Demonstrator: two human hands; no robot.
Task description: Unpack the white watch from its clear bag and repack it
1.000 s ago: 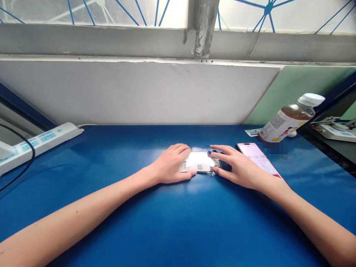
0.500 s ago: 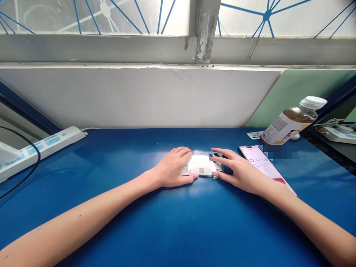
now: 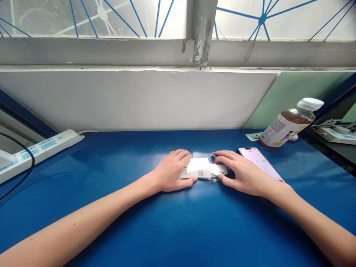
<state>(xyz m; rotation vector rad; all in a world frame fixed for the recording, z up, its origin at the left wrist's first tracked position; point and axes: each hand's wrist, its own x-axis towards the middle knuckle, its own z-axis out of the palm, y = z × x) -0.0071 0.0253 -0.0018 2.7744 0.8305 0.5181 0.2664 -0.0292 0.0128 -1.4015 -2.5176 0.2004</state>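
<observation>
My left hand [image 3: 172,170] gripped one end of the white labelled packet [image 3: 200,168], fingers curled; my right hand [image 3: 242,171] pinched the other end. The packet lay on the blue bench [image 3: 178,226], just left of the phone [image 3: 261,164].

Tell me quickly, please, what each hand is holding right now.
Left hand: closed on the white labelled packet, gripping its left end.
Right hand: closed on the packet's right end.

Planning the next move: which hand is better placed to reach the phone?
Probably right. The right hand lies beside the phone; the left hand is across the packet from it.
</observation>
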